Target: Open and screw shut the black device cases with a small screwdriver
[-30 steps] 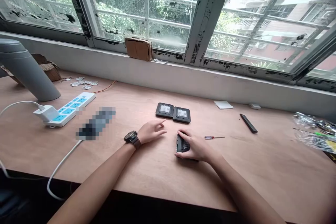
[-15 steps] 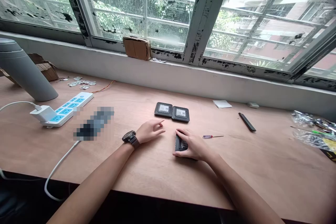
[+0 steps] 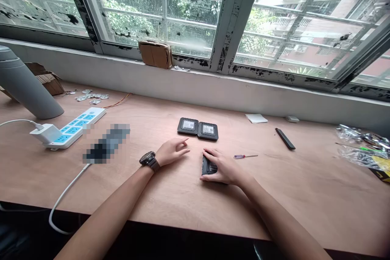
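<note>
My right hand lies over a small black device on the wooden desk, fingers curled round its edges. My left hand, with a black watch on the wrist, rests on the desk beside it, fingers loosely stretched out and holding nothing. Just beyond both hands lie two black square devices side by side, each with a white label. A small red-handled screwdriver lies to the right of my right hand.
A white and blue power strip with a plugged charger and white cable sits at the left, next to a grey stand. A black bar, a white pad and plastic bags lie at the right. A cardboard box sits on the sill.
Both hands stay where they were; the right hand has shifted slightly on the black device. The view has drifted a little.
</note>
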Motion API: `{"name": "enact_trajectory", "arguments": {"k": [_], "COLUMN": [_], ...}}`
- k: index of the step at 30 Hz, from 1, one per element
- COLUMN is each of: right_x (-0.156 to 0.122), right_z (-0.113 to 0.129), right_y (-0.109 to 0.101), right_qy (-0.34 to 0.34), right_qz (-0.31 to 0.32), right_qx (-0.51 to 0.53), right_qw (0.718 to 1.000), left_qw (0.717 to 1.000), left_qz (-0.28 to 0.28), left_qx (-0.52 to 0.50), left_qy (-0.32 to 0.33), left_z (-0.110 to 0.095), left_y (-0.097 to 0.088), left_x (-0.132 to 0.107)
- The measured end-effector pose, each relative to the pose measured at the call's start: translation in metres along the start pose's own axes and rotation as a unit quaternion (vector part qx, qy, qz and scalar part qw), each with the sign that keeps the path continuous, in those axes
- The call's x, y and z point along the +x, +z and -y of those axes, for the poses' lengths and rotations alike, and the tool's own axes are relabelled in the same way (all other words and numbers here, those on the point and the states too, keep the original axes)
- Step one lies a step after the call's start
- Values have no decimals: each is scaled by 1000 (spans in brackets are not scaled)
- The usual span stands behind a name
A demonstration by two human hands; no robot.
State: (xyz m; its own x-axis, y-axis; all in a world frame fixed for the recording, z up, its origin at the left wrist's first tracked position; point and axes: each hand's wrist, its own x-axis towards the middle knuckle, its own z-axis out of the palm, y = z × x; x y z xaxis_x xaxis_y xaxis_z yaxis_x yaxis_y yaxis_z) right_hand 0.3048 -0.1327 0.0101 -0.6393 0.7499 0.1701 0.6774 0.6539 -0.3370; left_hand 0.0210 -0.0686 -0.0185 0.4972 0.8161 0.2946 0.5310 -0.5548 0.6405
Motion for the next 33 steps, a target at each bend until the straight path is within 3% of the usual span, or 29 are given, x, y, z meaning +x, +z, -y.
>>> {"name": "enact_trajectory", "arguments": {"k": [7,13,26,33], "right_x": [-4,-23,-28,-30], "right_z": [3,-10,-4,-6], "right_y": [-4,-12,-2,-8], "right_qy": [-6,6,6,4], "right_qz": [15,38,-4,10], "right_qx": [18,29,17,13], "right_qw": [1000,999,1000,1000], "left_qw": [1000,1000,1000,1000], "left_qz": [1,4,6,5], "left_qx": [-1,-4,-20,-13], "left_qy": [0,1,-14,-6], "left_z": [1,1,5,6], "left_y": [0,-1,1,2], "left_x": [0,0,0,-1]}}
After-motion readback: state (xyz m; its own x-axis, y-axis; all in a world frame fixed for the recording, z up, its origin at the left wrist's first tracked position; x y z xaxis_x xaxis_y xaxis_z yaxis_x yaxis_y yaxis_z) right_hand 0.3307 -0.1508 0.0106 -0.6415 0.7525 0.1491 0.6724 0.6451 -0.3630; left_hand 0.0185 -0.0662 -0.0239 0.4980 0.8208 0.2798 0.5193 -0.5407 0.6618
